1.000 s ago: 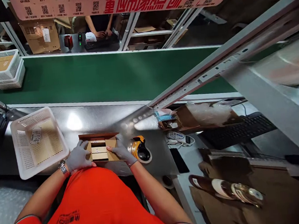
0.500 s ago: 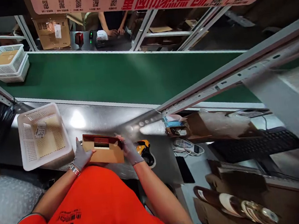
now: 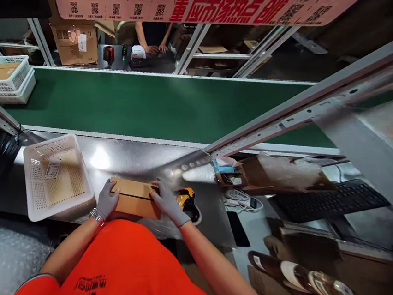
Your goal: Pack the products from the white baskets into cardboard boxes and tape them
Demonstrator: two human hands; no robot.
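A brown cardboard box (image 3: 135, 204) is held between my two gloved hands, close in front of my body. Its top flaps lie nearly flat, with a dark narrow gap running between them. My left hand (image 3: 107, 200) grips the box's left end, thumb on top. At the right end, my right hand (image 3: 169, 203) has its thumb and fingers pressed on the flap edges. Just right of that hand stands a yellow and black tape dispenser (image 3: 188, 203). Left of the box, a white plastic basket (image 3: 86, 176) holds a flat item with a label (image 3: 53, 168).
A green conveyor belt (image 3: 144, 106) runs behind the metal bench, carrying stacked white baskets (image 3: 9, 82) at left. A slanted metal post (image 3: 267, 126) crosses on the right. Beyond it are a keyboard (image 3: 333, 199) and bottles (image 3: 299, 272). Another person's hands (image 3: 157, 49) rest across the belt.
The box's top flaps have folded inward, narrowing the opening to a thin slit. My right hand has shifted onto the flap edges. The camera view has tilted slightly.
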